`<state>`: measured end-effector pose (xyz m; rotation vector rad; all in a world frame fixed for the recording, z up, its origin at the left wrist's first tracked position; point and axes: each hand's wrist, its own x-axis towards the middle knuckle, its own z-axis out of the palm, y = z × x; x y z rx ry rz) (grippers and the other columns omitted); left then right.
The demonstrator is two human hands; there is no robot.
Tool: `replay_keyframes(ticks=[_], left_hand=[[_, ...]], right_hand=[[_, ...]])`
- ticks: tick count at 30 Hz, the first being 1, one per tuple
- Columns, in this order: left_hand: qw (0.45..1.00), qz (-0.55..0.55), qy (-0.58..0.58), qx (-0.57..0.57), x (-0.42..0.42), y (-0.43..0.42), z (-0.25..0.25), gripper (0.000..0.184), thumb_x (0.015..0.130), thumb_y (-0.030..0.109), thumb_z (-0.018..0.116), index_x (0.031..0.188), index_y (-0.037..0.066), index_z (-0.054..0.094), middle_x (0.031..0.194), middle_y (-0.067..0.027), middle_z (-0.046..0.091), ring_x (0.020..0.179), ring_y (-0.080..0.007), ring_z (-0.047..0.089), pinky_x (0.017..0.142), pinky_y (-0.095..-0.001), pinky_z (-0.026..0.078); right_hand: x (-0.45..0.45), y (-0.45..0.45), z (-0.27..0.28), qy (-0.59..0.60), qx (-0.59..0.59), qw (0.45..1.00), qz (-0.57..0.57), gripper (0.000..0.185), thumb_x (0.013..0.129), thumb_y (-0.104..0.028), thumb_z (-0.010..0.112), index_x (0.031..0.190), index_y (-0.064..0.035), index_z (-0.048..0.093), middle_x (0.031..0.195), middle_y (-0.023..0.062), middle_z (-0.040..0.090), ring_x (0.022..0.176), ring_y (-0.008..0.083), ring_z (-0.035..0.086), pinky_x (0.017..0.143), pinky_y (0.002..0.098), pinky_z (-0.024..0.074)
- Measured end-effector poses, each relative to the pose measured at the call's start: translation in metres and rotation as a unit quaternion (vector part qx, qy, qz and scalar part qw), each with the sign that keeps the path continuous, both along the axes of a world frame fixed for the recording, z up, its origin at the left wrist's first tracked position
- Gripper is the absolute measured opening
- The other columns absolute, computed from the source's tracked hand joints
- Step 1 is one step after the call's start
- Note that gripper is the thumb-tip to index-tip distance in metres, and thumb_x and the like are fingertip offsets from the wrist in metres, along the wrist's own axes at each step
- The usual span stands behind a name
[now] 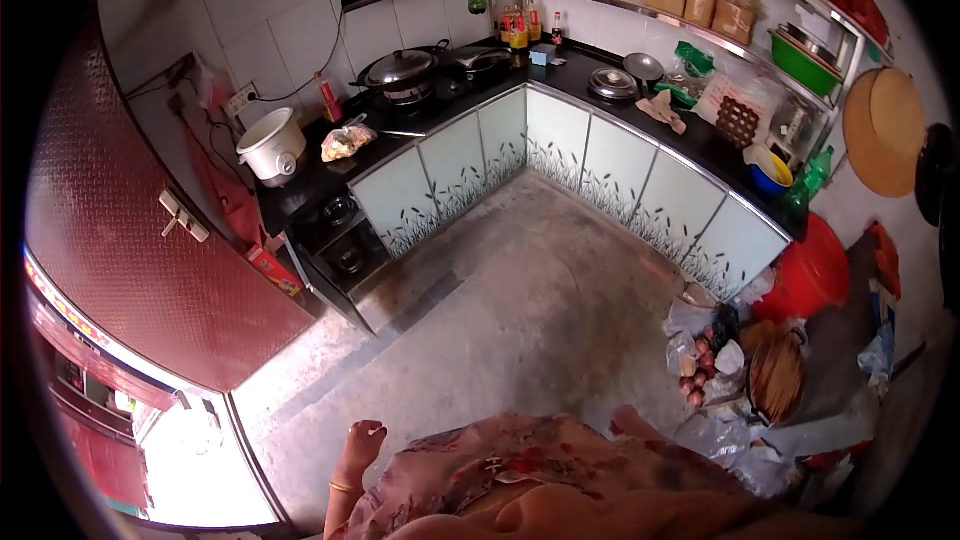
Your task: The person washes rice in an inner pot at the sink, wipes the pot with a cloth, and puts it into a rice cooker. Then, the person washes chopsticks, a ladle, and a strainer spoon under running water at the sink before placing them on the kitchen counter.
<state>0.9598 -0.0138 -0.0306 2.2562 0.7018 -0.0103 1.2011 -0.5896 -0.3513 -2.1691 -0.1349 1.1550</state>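
Observation:
My left hand (364,444) hangs over the concrete floor at the lower left of the view, its fingers curled. A ring and a yellow bangle show on that arm, and what the fingers hold, if anything, is too small to make out. On the other side of my floral clothing (500,455), part of my right hand (630,422) shows; its fingers cannot be told apart. Neither hand touches the counter.
An L-shaped black counter (455,108) bears a lidded wok (398,68) and a white cooker (272,147). A lower cabinet door (330,292) stands open at left. Onions (700,370), bags, a round board (776,370) and a red basin (808,265) are on the right.

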Motion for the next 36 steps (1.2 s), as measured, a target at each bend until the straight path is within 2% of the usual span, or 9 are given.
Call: replay_keyframes(ticks=[1, 3, 8, 11, 18, 21, 27, 31, 36], left_hand=[[1.0, -0.006, -0.001, 0.018, 0.024, 0.001, 0.006, 0.024, 0.079, 0.019, 0.061, 0.092, -0.001, 0.064, 0.093, -0.02, 0.064, 0.091, -0.034, 0.059, 0.08, -0.0379, 0.047], [0.998, 0.01, 0.033, -0.052, 0.064, 0.006, 0.009, 0.025, 0.079, 0.02, 0.061, 0.095, 0.0, 0.064, 0.097, -0.0199, 0.063, 0.098, -0.0338, 0.057, 0.086, -0.0379, 0.045], [0.996, -0.046, 0.041, -0.058, 0.147, 0.03, -0.012, 0.027, 0.079, 0.02, 0.061, 0.096, 0.0, 0.063, 0.099, -0.0194, 0.063, 0.098, -0.0334, 0.057, 0.086, -0.038, 0.045], [0.993, -0.093, 0.065, -0.023, 0.215, 0.05, -0.01, 0.028, 0.079, 0.021, 0.061, 0.097, 0.0, 0.063, 0.1, -0.0193, 0.062, 0.099, -0.0333, 0.056, 0.086, -0.0382, 0.044], [0.991, -0.119, 0.048, -0.042, 0.407, 0.13, -0.053, 0.03, 0.08, 0.021, 0.059, 0.099, -0.001, 0.062, 0.101, -0.0206, 0.061, 0.1, -0.0334, 0.056, 0.088, -0.0387, 0.043], [0.987, -0.157, 0.029, -0.008, 0.492, 0.128, -0.012, 0.032, 0.079, 0.022, 0.059, 0.099, -0.002, 0.061, 0.1, -0.0217, 0.061, 0.098, -0.035, 0.057, 0.086, -0.0388, 0.045], [0.98, -0.201, -0.002, -0.009, 0.62, 0.134, -0.002, 0.027, 0.081, 0.018, 0.052, 0.097, -0.002, 0.061, 0.096, -0.0223, 0.062, 0.092, -0.0359, 0.058, 0.079, -0.0404, 0.046], [0.983, -0.181, -0.006, 0.028, 0.672, 0.109, -0.01, 0.027, 0.082, 0.018, 0.05, 0.097, -0.003, 0.06, 0.092, -0.0217, 0.062, 0.088, -0.0363, 0.059, 0.078, -0.0384, 0.046], [0.988, -0.103, 0.037, -0.106, 0.724, 0.06, -0.003, 0.026, 0.079, 0.016, 0.053, 0.092, -0.005, 0.061, 0.082, -0.0182, 0.064, 0.081, -0.0245, 0.061, 0.076, -0.0355, 0.047]], right_hand=[[0.028, 0.013, -0.008, -0.018, 0.04, 0.999, -0.022, 0.021, 0.085, -0.017, 0.049, 0.068, -0.006, 0.052, 0.056, 0.007, 0.05, 0.047, 0.0214, 0.05, 0.043, 0.0381, 0.0446], [0.07, 0.076, 0.079, 0.053, 0.12, 0.95, -0.285, 0.018, 0.085, -0.017, 0.048, 0.072, -0.0059, 0.053, 0.059, 0.0082, 0.052, 0.05, 0.0219, 0.053, 0.046, 0.0382, 0.0468], [0.166, 0.12, 0.057, 0.067, 0.276, 0.934, -0.219, 0.014, 0.086, -0.015, 0.046, 0.085, -0.004, 0.054, 0.068, 0.0095, 0.055, 0.06, 0.0241, 0.058, 0.051, 0.0382, 0.0496], [0.208, 0.147, 0.088, 0.05, 0.159, 0.959, -0.231, 0.012, 0.085, -0.016, 0.048, 0.087, -0.005, 0.053, 0.07, 0.0093, 0.054, 0.063, 0.0241, 0.058, 0.053, 0.0393, 0.0501], [0.29, 0.132, 0.129, 0.092, 0.024, 0.895, -0.436, 0.019, 0.083, -0.022, 0.052, 0.094, -0.0069, 0.057, 0.08, 0.0075, 0.056, 0.065, 0.0239, 0.059, 0.054, 0.0398, 0.0503], [0.346, 0.119, 0.14, 0.052, 0.016, 0.853, -0.519, 0.028, 0.081, -0.025, 0.056, 0.104, -0.0096, 0.057, 0.085, 0.0096, 0.057, 0.07, 0.0258, 0.058, 0.058, 0.0408, 0.0523], [0.53, 0.075, 0.133, -0.246, -0.013, 0.885, -0.395, 0.046, 0.078, -0.02, 0.063, 0.121, -0.0138, 0.049, 0.092, 0.0082, 0.056, 0.076, 0.021, 0.056, 0.055, 0.0394, 0.0519], [0.7, 0.071, 0.214, -0.416, -0.043, 0.839, -0.349, 0.045, 0.077, -0.018, 0.065, 0.119, -0.0105, 0.051, 0.101, 0.0143, 0.058, 0.086, 0.0279, 0.059, 0.075, 0.0373, 0.0501], [0.904, 0.032, 0.254, -0.58, -0.053, 0.767, -0.268, 0.048, 0.071, -0.017, 0.062, 0.116, -0.0016, 0.053, 0.109, 0.0204, 0.056, 0.104, 0.0358, 0.052, 0.089, 0.0432, 0.0412]])
